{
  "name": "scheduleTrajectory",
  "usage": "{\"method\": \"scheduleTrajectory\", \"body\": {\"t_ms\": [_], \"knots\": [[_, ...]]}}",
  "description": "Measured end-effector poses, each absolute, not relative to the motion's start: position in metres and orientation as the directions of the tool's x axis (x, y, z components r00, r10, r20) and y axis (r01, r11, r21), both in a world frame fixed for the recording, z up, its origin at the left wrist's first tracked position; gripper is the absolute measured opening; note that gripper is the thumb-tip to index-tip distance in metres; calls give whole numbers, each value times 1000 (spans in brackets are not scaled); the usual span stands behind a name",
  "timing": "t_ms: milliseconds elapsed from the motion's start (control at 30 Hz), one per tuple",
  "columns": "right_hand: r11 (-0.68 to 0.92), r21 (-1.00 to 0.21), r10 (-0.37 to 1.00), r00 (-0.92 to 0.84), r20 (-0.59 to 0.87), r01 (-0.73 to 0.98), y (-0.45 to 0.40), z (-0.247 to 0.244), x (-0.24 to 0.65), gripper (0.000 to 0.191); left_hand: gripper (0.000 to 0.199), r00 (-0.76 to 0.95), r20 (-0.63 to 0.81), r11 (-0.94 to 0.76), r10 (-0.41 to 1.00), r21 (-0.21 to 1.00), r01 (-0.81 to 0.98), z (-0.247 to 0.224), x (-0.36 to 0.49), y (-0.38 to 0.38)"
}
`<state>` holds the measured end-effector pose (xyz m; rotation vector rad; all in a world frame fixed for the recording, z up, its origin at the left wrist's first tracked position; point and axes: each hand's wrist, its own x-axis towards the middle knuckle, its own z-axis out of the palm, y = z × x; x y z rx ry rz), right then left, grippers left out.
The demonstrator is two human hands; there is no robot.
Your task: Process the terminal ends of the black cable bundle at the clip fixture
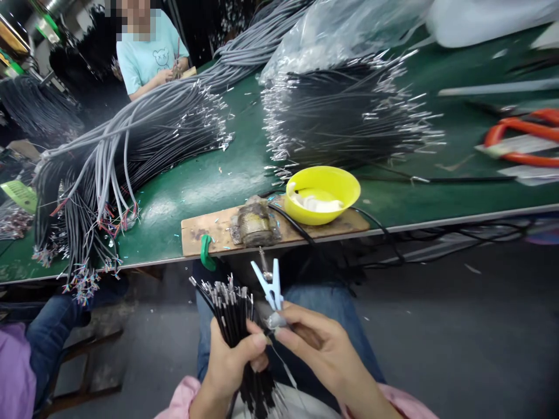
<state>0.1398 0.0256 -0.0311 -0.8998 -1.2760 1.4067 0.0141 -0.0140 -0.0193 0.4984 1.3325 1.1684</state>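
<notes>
My left hand [240, 355] is closed round a bundle of black cables [233, 326] with bare silvery ends pointing up and away. Its thumb and forefinger pinch together at the bundle's right side. My right hand [317, 343] meets it there, fingertips closed at a small greyish lump [276, 320]; what exactly they pinch is hidden. A light blue clothespin [271, 285] stands just above those fingertips, handles upward. Behind it a thin metal shaft [262, 256] sticks out from a grimy, boxy device [255, 224] on a wooden board [205, 230]. A thin pale strand [283, 366] hangs below my fingers.
A yellow bowl [323, 195] with white material sits on the board, and a green clamp [207, 253] grips its edge. Piles of black cables [340, 116] and grey cables [113, 139] cover the green table [187, 186]. Orange-handled scissors [519, 137] lie right. A person [148, 58] works opposite.
</notes>
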Motion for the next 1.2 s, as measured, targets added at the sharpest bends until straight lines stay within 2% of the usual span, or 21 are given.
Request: {"method": "scheduleTrajectory", "body": {"t_ms": [167, 300, 467, 567, 667, 800, 1000, 1100, 1200], "knots": [[78, -982, 976, -188, 111, -172, 26, -28, 140, 33, 49, -156, -491, 409, 857, 833, -371, -20, 16, -12], [160, -976, 975, -132, 180, -147, 28, -27, 139, 28, 45, -204, -479, 399, 854, 854, -332, -19, 16, -15], [435, -900, 900, 7, 435, 23, 25, -27, 132, 12, 36, -304, -447, 384, 841, 890, -246, -8, 14, -15], [588, -783, 793, 48, 608, 203, 21, -27, 129, 19, 36, -383, -431, 392, 817, 902, -180, -1, 16, -12], [634, -717, 746, 14, 665, 291, 18, -28, 127, 20, 34, -446, -427, 401, 787, 903, -158, 1, 19, -12], [576, -776, 795, 47, 605, 256, 15, -30, 125, 18, 38, -412, -407, 385, 815, 912, -139, -3, 18, -14], [376, -926, 925, 49, 377, 34, 15, -30, 125, 15, 41, -305, -325, 272, 895, 940, -206, -17, 15, -16], [228, -968, 973, -9, 230, -105, 14, -30, 129, 18, 43, -199, -297, 238, 934, 932, -275, -24, 15, -16], [-16, -959, 986, -162, 31, -282, 13, -31, 131, 24, 42, -143, -273, 209, 951, 913, -350, -23, 13, -16]]}}
